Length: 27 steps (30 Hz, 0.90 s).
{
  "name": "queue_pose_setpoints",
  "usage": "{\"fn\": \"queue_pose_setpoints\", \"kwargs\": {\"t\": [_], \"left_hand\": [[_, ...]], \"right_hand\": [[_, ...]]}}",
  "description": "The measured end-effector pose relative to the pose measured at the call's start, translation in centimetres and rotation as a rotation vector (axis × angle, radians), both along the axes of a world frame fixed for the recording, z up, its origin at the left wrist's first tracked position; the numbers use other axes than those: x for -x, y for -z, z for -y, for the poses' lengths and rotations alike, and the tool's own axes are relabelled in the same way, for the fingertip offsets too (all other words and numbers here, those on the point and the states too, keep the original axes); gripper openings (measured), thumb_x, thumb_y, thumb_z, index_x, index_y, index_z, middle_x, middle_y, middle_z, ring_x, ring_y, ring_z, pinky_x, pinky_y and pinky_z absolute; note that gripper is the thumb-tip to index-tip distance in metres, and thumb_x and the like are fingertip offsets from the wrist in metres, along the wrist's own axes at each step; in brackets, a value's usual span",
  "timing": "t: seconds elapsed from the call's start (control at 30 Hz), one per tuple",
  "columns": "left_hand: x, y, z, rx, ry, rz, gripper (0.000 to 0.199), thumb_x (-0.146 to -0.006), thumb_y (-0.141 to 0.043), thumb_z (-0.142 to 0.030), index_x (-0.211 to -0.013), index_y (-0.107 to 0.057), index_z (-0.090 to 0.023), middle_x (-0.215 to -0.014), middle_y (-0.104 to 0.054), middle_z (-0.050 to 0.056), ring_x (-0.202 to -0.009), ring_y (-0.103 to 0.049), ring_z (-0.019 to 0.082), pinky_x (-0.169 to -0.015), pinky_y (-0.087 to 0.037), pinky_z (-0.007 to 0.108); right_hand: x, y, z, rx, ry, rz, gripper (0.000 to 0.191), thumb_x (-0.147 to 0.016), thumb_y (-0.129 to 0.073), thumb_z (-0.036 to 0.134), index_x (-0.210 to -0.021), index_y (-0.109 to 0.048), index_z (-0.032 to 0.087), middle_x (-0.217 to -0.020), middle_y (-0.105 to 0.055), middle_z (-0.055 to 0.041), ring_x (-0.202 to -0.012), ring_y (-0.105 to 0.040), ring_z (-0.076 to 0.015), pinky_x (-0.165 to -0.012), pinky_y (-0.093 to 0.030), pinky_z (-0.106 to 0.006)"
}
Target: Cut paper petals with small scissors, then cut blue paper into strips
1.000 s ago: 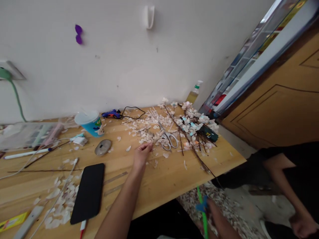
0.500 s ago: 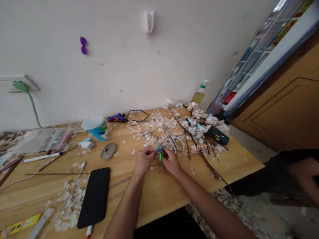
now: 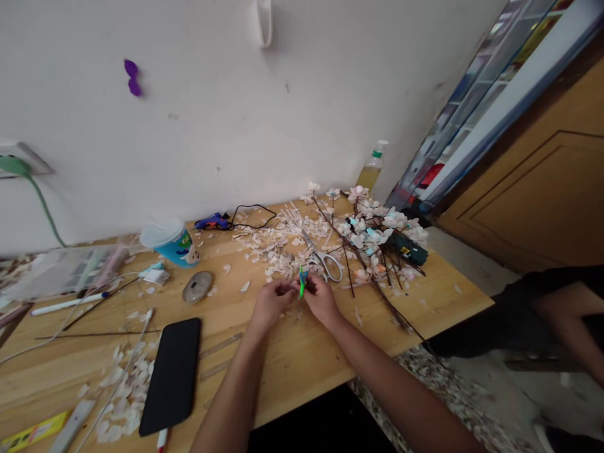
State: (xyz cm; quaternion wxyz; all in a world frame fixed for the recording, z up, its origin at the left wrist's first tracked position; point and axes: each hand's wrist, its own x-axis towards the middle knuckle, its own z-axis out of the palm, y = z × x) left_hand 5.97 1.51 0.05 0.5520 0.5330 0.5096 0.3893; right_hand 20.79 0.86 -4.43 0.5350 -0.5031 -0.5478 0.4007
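My right hand pinches a small bright green and blue piece with thin prongs; its exact kind is too small to make out. Close against it, my left hand has its fingers curled together in a pinch. Whatever lies between those left fingertips is hidden. Just beyond the hands rest scissors with white-grey handles, among scattered pale petals. Dark branches bearing white blossoms lie to the right of the hands.
A black phone, a round lid and a blue cup stand left. A blue glue gun with a black cable lies by the wall, and a bottle stands behind the blossoms. Another person's arm shows at right.
The camera view has shifted slightly, so the scene sits further left. The green and blue piece has turned between my fingers and looks narrower; both hands stay close together.
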Motion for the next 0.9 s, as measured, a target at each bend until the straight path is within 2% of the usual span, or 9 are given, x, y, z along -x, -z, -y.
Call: {"fn": "queue_pose_setpoints", "kwargs": {"t": [0.13,0.3,0.57,0.67,0.77,0.9], "left_hand": [[-0.2,0.9,-0.1,0.028,-0.069,0.047,0.025,-0.065,-0.075,-0.038,-0.074,-0.072,-0.015,-0.069,-0.071,0.004,-0.06,-0.061,0.015,-0.059,-0.043,0.024],[-0.4,2.0,-0.3,-0.023,-0.134,0.094,0.025,-0.068,-0.074,-0.038,-0.079,-0.074,-0.015,-0.071,-0.071,0.004,-0.064,-0.061,0.015,-0.063,-0.044,0.025],[-1.2,1.6,0.0,-0.045,-0.262,0.21,0.022,-0.065,-0.076,-0.034,-0.073,-0.068,-0.016,-0.067,-0.068,0.001,-0.062,-0.06,0.013,-0.064,-0.045,0.023],[-1.1,1.3,0.0,0.002,-0.368,0.455,0.025,-0.064,-0.079,-0.034,-0.077,-0.066,-0.016,-0.07,-0.067,-0.001,-0.064,-0.061,0.011,-0.067,-0.047,0.023],[-0.9,0.8,-0.1,0.081,-0.457,0.764,0.032,-0.058,-0.085,-0.028,-0.079,-0.064,-0.017,-0.073,-0.067,-0.002,-0.067,-0.063,0.01,-0.07,-0.049,0.022],[-0.8,-0.1,-0.1,0.156,-0.508,0.894,0.037,-0.053,-0.088,-0.024,-0.081,-0.065,-0.017,-0.072,-0.067,-0.003,-0.062,-0.062,0.008,-0.064,-0.049,0.019]], "right_hand": [[-0.1,0.3,-0.1,0.015,0.032,0.009,0.018,-0.078,-0.064,0.038,-0.079,-0.06,0.02,-0.072,-0.062,-0.0007,-0.072,-0.06,-0.0181,-0.066,-0.05,-0.027],[0.0,-0.1,-0.1,0.023,0.034,0.01,0.023,-0.078,-0.065,0.039,-0.088,-0.061,0.019,-0.08,-0.065,-0.0031,-0.075,-0.061,-0.0189,-0.068,-0.05,-0.029],[0.2,-0.8,0.4,0.016,0.011,0.012,0.02,-0.082,-0.062,0.04,-0.085,-0.059,0.02,-0.077,-0.063,-0.0022,-0.075,-0.062,-0.0195,-0.069,-0.05,-0.029],[0.5,-1.0,0.9,0.009,-0.012,0.107,0.015,-0.083,-0.06,0.036,-0.085,-0.057,0.021,-0.076,-0.061,-0.0014,-0.073,-0.059,-0.0183,-0.067,-0.048,-0.028],[0.9,-1.6,1.4,-0.058,-0.041,0.26,0.017,-0.085,-0.058,0.033,-0.096,-0.053,0.021,-0.085,-0.06,-0.0024,-0.076,-0.057,-0.018,-0.069,-0.046,-0.028],[1.1,-2.3,1.7,-0.152,-0.118,0.443,0.022,-0.085,-0.055,0.028,-0.105,-0.048,0.02,-0.095,-0.057,-0.0052,-0.086,-0.055,-0.0197,-0.077,-0.044,-0.031]]}}
